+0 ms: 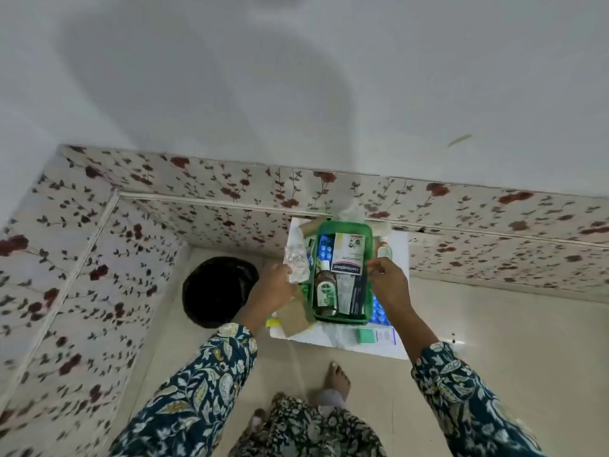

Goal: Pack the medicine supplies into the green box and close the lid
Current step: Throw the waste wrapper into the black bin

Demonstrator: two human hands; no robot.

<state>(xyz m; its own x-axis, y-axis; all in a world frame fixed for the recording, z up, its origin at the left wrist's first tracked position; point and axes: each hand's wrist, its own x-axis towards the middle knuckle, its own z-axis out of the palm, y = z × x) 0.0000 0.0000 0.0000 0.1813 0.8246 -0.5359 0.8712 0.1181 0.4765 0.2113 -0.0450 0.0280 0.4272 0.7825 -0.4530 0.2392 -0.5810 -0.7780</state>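
The green box point(342, 319) stands open on a small white table point(400, 245) against the wall. Inside lie a Dettol bottle point(325, 290), a Hansaplast carton point(349, 258) and a blue blister strip point(325, 247). My left hand point(275, 282) is at the box's left side, shut on a silver foil tablet strip point(298, 262). My right hand point(389, 283) hovers at the box's right rim with fingertips pinched; whether it holds anything is unclear. A small bottle point(384, 249), a green carton point(365, 334) and a brown roll point(295, 316) lie outside the box.
A black round bin point(214, 291) stands on the floor left of the table. Floral-patterned panels point(230, 192) line the wall and left side. My feet point(337, 379) are just in front of the table. Another blue blister strip point(379, 313) lies right of the box.
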